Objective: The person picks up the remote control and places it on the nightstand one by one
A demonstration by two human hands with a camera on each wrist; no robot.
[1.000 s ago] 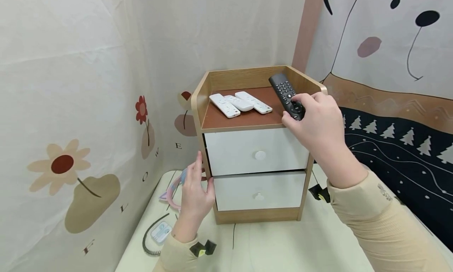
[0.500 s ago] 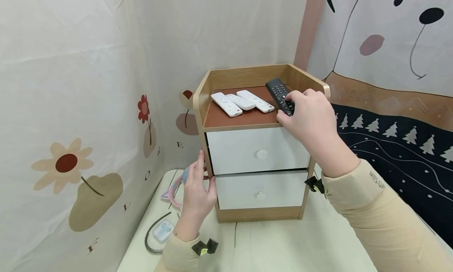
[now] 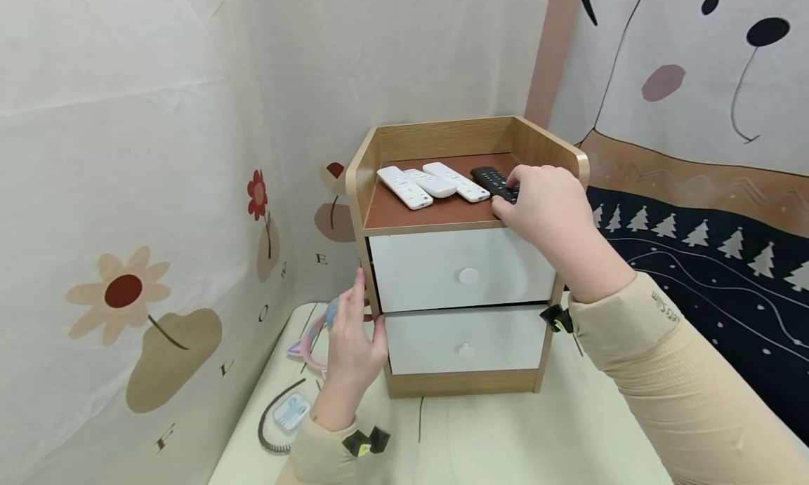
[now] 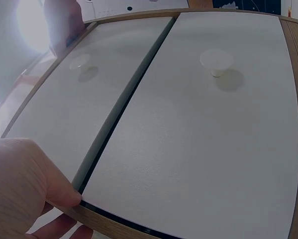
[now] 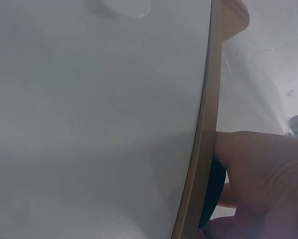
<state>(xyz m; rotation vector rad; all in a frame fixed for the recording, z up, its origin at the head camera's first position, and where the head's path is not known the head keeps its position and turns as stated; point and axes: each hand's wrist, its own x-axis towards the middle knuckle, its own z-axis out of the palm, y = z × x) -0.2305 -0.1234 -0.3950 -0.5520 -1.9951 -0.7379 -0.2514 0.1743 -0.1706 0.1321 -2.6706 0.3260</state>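
My right hand [image 3: 550, 201] pinches a black remote control [image 3: 487, 177] between thumb and fingers. The remote lies low over the brown top of a small wooden cabinet [image 3: 461, 384], at the right of the white remotes. In the right wrist view, only a dark side of the remote control [image 5: 216, 186] shows behind the top's front edge. My left hand [image 3: 350, 341] touches the cabinet's left side with fingers extended, its thumb at the front edge near the gap between the upper drawer [image 3: 417, 271] and lower drawer [image 3: 430, 341]. Part of its fingers is hidden behind the side panel.
Several white remotes [image 3: 404, 188] lie partly overlapping on the cabinet top, inside its raised rim [image 3: 445, 140]. Left of the cabinet are a pink headband-like item [image 3: 307, 348], a small clear case [image 3: 292, 411] and a dark coiled cord [image 3: 268, 436]. Printed cloth walls stand behind.
My right hand has moved down and slightly left, and the black remote control has gone from tilted above the cabinet top to nearly flat on it. The left hand has stayed against the side.
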